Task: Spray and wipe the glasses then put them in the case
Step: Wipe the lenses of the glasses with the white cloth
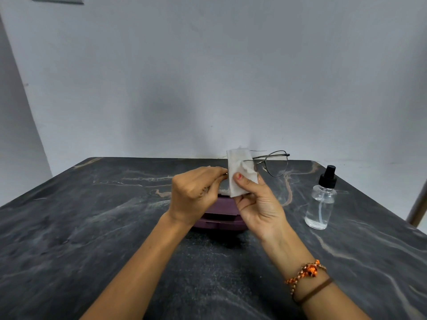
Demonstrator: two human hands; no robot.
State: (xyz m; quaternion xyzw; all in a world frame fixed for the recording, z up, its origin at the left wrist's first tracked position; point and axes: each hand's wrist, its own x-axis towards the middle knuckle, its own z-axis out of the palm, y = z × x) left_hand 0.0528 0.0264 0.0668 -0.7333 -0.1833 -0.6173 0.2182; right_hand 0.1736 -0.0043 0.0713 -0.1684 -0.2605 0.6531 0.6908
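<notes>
Two hands wipe wire-frame glasses (276,163) above a dark marble table (92,227).
Left hand (194,197) pinches one frame end; right hand (258,204) clamps white cloth (238,174) over a lens w/ thumb. Purple case (219,218) lies below, spray bottle (321,199) at right. Best: light strokes, steady frame.

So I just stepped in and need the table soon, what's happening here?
A person is cleaning a pair of wire-rimmed glasses above the dark marble table. The right hand presses a white wipe around one lens, while the left hand pinches the frame at that end. The other lens is uncovered. A purple glasses case sits on the table under the hands, and a clear spray bottle with a black nozzle stands upright to the right, untouched.
</notes>
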